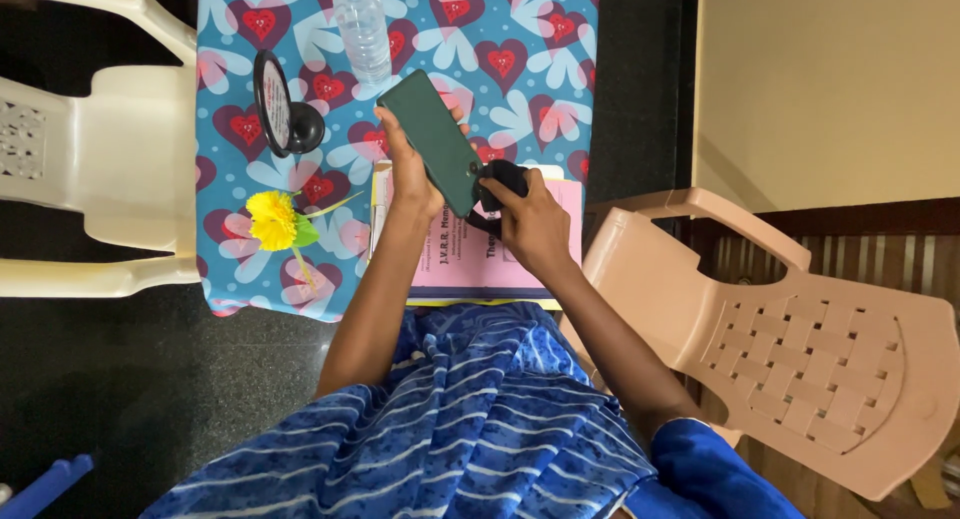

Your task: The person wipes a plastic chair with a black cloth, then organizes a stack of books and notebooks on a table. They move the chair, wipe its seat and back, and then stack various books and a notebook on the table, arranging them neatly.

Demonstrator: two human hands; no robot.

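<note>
- Head view: dark stone floor; a small desk (560, 39) under a blue cloth with heart print, a cream plastic chair (110, 149) to its left, a tan plastic chair (800, 349) to its right.
- On the desk: clear water bottle (362, 29), round black stand mirror (280, 114), yellow flower (273, 219), pink booklet (480, 264).
- Left hand (410, 174): grip clamped on a dark green smartphone (432, 141), held just above the booklet.
- Right hand (535, 224): fingers closed on a black round holder (497, 191) touching the phone's lower end.
- Phone judged light, stiff, smooth, breakable; best held by its long edges.
- Long axis runs diagonally, upper end towards the bottle, flat back facing up.
</note>
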